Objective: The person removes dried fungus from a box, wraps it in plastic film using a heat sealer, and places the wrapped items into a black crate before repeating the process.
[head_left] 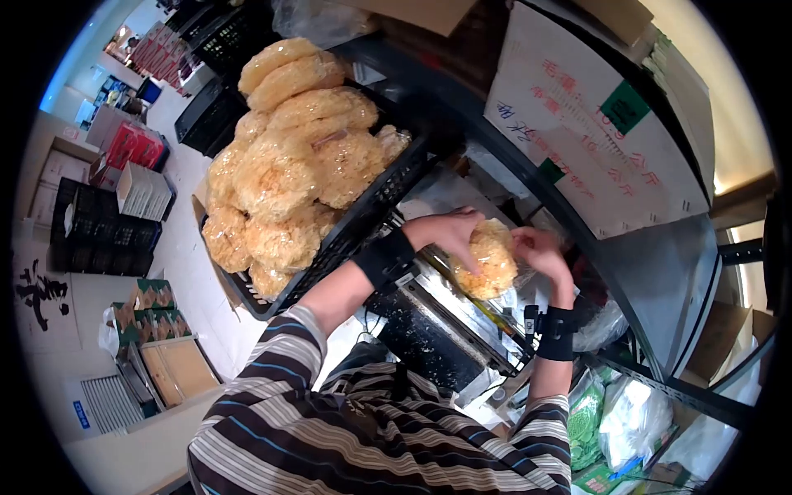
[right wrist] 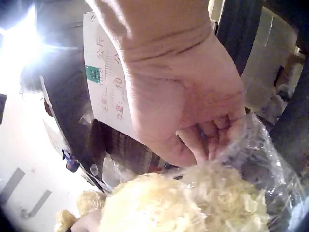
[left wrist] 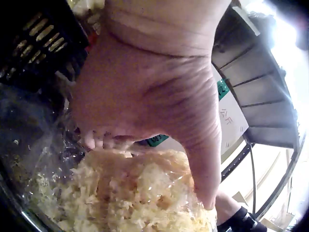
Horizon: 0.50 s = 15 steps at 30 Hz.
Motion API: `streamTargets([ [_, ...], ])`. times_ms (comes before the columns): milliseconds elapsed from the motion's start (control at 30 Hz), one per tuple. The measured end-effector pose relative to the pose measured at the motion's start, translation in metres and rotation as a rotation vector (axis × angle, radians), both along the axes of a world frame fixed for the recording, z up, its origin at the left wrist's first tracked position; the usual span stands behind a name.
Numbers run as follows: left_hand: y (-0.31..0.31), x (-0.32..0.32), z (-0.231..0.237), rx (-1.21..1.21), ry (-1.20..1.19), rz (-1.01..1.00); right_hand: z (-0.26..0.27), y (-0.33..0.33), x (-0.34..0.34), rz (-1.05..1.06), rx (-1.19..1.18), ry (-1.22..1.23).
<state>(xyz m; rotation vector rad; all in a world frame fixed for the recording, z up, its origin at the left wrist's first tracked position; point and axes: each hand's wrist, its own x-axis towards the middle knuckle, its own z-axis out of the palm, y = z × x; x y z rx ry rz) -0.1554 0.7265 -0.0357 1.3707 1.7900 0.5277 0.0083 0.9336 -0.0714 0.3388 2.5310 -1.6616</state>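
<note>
A pack of dried snow fungus, pale yellow and frilly under clear film, is between my two hands over a metal-framed wrapping machine. My left hand grips its left side, thumb down one edge; in the left wrist view the fingertips are partly hidden behind the pack. On the other side my right hand has curled fingers that pinch the clear film at the pack's edge. Loose film spreads out beside those fingers in the right wrist view.
To the left, a black crate is heaped with several similar wrapped packs. A white carton with red print stands on the shelf at right. Bags of green goods lie lower right.
</note>
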Motion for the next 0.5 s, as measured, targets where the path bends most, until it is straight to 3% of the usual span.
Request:
streamTargets([
  [33, -0.007, 0.003, 0.001, 0.064, -0.006, 0.031, 0.004, -0.004, 0.002, -0.017, 0.165, -0.060],
  [67, -0.015, 0.005, 0.001, 0.126, -0.013, 0.065, 0.003, -0.010, 0.004, -0.026, 0.170, -0.065],
  [133, -0.028, 0.010, 0.007, 0.127, -0.029, 0.076, -0.006, -0.021, 0.009, -0.138, -0.134, 0.045],
  [200, -0.043, 0.014, 0.008, 0.250, -0.033, 0.177, -0.009, -0.034, 0.013, -0.124, -0.219, 0.020],
  [267, -0.057, 0.017, 0.006, 0.252, -0.012, 0.187, -0.013, -0.056, 0.020, -0.274, -0.350, -0.009],
  [400, -0.081, 0.022, -0.008, 0.260, -0.082, 0.300, -0.018, -0.088, 0.033, -0.138, -0.428, 0.188],
  [500, -0.092, 0.031, -0.015, 0.222, -0.239, 0.404, -0.006, -0.107, 0.039, -0.063, -0.541, 0.185],
])
